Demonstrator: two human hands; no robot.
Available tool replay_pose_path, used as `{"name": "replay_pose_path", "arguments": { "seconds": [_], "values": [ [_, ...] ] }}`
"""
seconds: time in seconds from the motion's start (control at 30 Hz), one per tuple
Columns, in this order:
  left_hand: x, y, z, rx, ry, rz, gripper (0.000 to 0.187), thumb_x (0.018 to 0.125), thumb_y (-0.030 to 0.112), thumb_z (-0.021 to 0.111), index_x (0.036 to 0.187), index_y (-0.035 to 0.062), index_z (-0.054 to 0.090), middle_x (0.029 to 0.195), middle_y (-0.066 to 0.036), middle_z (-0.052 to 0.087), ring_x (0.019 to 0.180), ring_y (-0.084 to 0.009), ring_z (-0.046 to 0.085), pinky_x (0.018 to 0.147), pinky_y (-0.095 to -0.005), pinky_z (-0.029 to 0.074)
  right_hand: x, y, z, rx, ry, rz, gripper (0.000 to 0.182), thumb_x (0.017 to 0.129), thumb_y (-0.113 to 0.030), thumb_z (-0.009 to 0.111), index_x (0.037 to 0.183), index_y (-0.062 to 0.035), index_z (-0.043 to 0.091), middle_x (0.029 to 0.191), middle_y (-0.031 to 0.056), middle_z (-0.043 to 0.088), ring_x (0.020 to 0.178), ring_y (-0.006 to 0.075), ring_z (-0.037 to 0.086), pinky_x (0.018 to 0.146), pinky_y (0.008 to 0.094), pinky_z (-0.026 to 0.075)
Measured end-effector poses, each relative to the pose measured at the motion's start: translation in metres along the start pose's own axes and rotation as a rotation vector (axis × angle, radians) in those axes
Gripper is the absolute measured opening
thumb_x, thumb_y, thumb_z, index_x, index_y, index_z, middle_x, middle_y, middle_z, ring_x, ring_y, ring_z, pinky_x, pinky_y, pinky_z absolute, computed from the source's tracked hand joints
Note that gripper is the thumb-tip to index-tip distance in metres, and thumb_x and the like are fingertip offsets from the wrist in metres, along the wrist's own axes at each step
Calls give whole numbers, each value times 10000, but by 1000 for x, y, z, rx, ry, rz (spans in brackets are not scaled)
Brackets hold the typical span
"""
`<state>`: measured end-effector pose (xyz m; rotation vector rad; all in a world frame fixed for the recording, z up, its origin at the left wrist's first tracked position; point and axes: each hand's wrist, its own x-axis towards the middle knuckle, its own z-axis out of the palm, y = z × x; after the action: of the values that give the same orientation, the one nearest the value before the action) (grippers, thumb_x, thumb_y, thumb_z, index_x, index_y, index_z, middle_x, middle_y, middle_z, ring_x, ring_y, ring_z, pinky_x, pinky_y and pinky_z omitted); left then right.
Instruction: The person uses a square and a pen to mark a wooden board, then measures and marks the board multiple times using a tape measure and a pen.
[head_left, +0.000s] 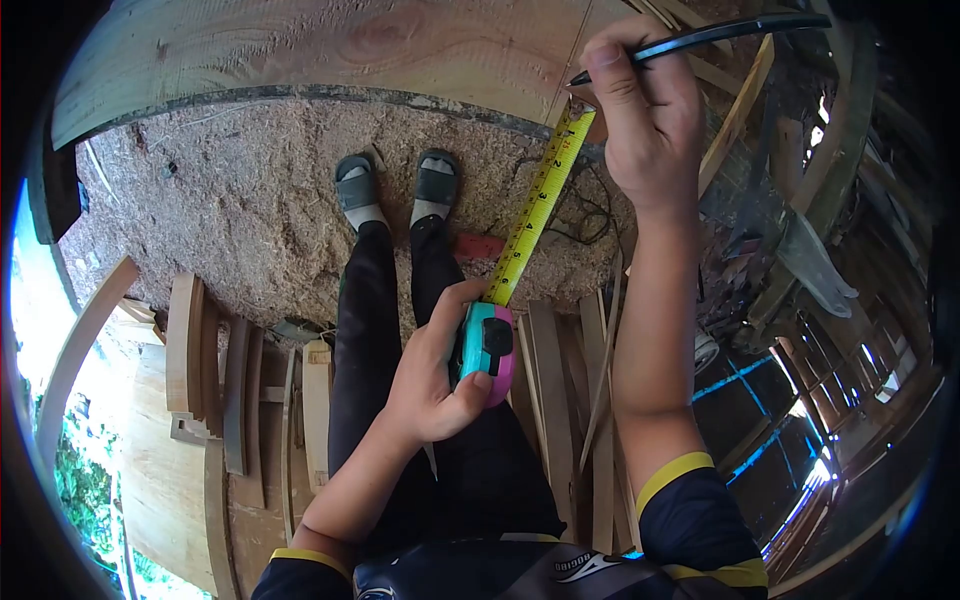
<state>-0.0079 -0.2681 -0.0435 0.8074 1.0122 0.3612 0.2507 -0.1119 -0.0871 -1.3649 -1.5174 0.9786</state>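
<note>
My left hand (432, 375) is wrapped round the teal and pink case of a tape measure (487, 352). Its yellow blade (538, 213) runs out away from me, with the far end at the near edge of a wide wooden board (330, 50). Over that edge, my right hand (650, 110) pinches a dark pen (715, 34), its tip pointing left and down close to the blade's end. A thin straight line crosses the board near the pen tip.
Sawdust covers the ground (250, 200) around my sandalled feet (437, 180). Cut wooden pieces (190, 345) lie at left and around my legs. A red object (478, 247) and dark cord (590, 215) are on the ground. Stacked timber and scraps stand at right.
</note>
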Motion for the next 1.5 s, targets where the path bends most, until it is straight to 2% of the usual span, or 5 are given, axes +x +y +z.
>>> {"name": "replay_pose_path", "arguments": {
  "seconds": [0.3, 0.43, 0.5, 0.6, 1.5],
  "values": [
    [0, -1, -2, 18, 5, 17, 1011, 904, 738, 574, 1457, -100, 453, 1042, -147, 723, 947, -221, 719, 875, -345, 550, -3, -6, -1, -74, -38, 106, 186, 1134, -178, 618, 1007, -46, 647, 858, -33, 601, 773, 53, 522, 707, 227, 433],
    [1, 2, -1, 23, 10, 11, 1021, 899, 750, 571, 1456, -99, 455, 1042, -150, 728, 947, -227, 727, 873, -347, 552, 2, -5, 0, -89, -68, 41, 205, 1140, -199, 605, 1015, -41, 647, 878, -13, 615, 805, 65, 539, 749, 245, 447],
    [1, 2, -1, 20, 9, 5, 1023, 898, 752, 570, 1456, -98, 456, 1042, -151, 730, 947, -229, 729, 873, -348, 553, 10, -10, 0, -196, -114, 18, 358, 1143, -311, 606, 892, -58, 576, 744, 16, 503, 642, 124, 446, 594, 331, 400],
    [1, 1, 0, 21, 9, 4, 1027, 897, 758, 568, 1457, -95, 456, 1042, -147, 728, 947, -224, 727, 874, -346, 553, 11, -12, 6, -154, -83, 15, 388, 1133, -289, 621, 833, -52, 560, 704, 10, 474, 623, 131, 422, 571, 339, 331],
    [1, 2, -2, 1, 2, -24, 1092, 878, 797, 586, 1470, -109, 442, 1056, -148, 722, 960, -215, 714, 880, -340, 549, 16, -8, 8, -197, -62, -110, 425, 1128, -304, 632, 798, -44, 568, 649, 25, 461, 573, 142, 418, 543, 359, 323]
  ]
}}
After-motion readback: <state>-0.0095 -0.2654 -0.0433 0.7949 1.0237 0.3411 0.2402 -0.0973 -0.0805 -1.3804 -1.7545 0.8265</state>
